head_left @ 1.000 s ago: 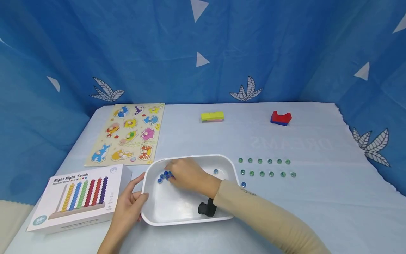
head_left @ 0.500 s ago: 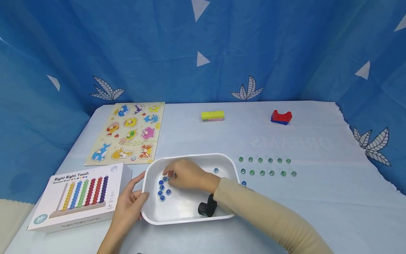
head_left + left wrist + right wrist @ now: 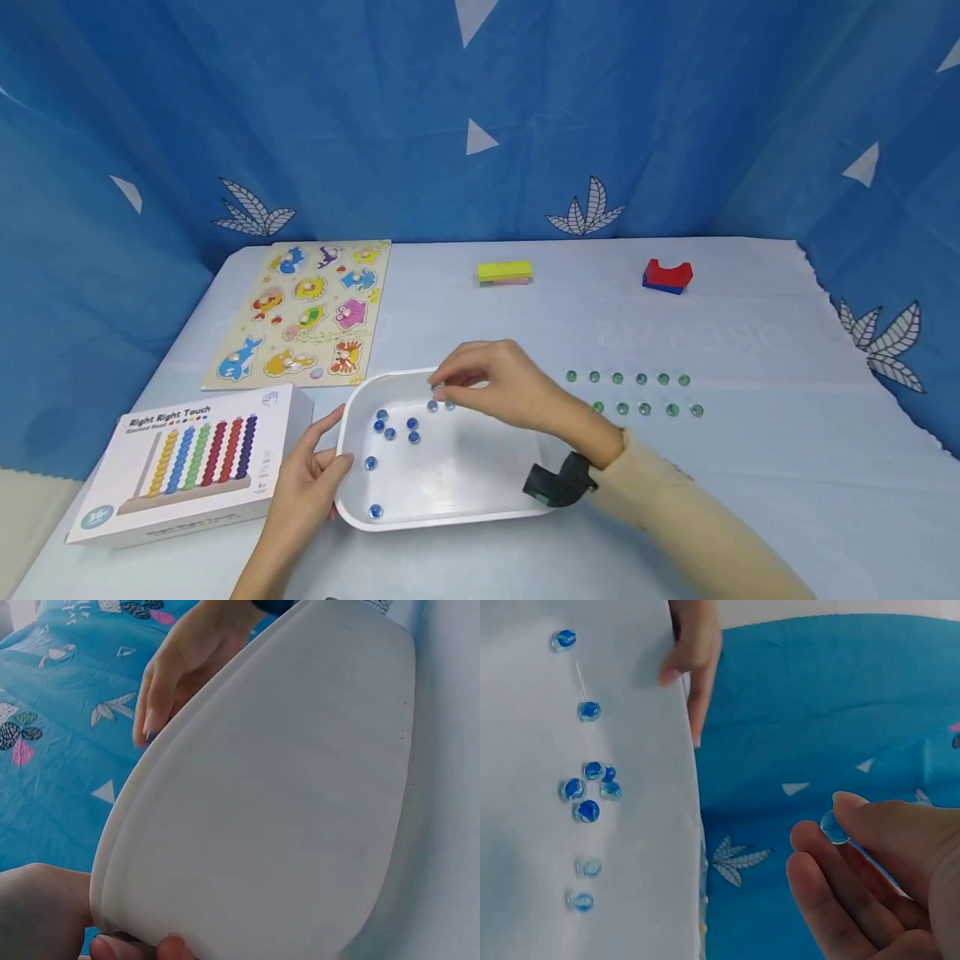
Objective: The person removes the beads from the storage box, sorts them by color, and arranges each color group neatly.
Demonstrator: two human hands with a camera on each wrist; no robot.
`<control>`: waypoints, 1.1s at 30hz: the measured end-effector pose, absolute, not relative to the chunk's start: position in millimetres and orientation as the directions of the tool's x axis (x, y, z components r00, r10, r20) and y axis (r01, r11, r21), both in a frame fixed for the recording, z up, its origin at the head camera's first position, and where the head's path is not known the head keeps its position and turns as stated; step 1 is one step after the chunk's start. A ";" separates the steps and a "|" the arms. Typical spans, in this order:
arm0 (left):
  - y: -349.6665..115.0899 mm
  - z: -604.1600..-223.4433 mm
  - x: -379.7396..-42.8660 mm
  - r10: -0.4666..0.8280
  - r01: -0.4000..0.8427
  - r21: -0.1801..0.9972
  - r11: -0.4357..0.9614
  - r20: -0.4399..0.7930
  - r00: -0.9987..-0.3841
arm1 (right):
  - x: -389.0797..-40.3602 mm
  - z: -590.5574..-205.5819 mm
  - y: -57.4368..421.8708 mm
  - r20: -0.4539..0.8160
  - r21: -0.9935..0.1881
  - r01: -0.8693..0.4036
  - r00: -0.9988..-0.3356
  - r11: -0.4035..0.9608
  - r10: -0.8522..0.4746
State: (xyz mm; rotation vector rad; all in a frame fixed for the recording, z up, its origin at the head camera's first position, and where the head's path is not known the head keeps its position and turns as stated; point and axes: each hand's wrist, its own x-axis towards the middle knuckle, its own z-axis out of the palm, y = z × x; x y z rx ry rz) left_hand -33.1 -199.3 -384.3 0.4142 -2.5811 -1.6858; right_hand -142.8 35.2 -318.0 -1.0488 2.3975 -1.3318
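Note:
A white tray (image 3: pixel 480 492) holds several blue glass marbles (image 3: pixel 413 437) scattered over its left half. My left hand (image 3: pixel 303 479) grips the tray's left rim, thumb on top; in the left wrist view the tray's outer wall (image 3: pixel 255 787) fills most of the picture. Above the tray's far side, my right hand (image 3: pixel 506 383) pinches one blue marble (image 3: pixel 835 827) between thumb and fingertips, clear of the tray floor. Other marbles (image 3: pixel 587 811) lie spread along the tray in the right wrist view.
Green marbles (image 3: pixel 644 409) form two rows right of the tray. A boxed bead toy (image 3: pixel 187 467) and an animal puzzle board (image 3: pixel 300 317) are at the left. Yellow block (image 3: pixel 504 271) and red block (image 3: pixel 667 275) sit at the back.
My right hand has risen from the tray floor and moved right with a marble. The loose marbles have rolled further apart, one toward the front left corner. My left hand keeps its place.

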 end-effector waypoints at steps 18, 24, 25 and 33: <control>-199.2 -384.2 -31.3 -0.244 -0.237 0.896 0.376 -0.151 -0.958 | -108.5 -372.6 201.2 0.219 -0.565 -0.315 -0.949 0.762 -0.229; -200.1 -383.8 -31.4 -0.249 -0.243 0.893 0.380 -0.154 -0.956 | -105.6 -397.7 202.2 0.204 -0.532 -0.353 -0.936 0.770 -0.288; -200.1 -383.5 -31.2 -0.252 -0.243 0.892 0.380 -0.154 -0.956 | -105.8 -400.3 200.0 0.205 -0.529 -0.361 -0.933 0.768 -0.297; -199.0 -382.4 -31.7 -0.244 -0.236 0.897 0.374 -0.151 -0.958 | -106.7 -411.2 187.9 0.172 -0.506 -0.350 -0.937 0.788 -0.306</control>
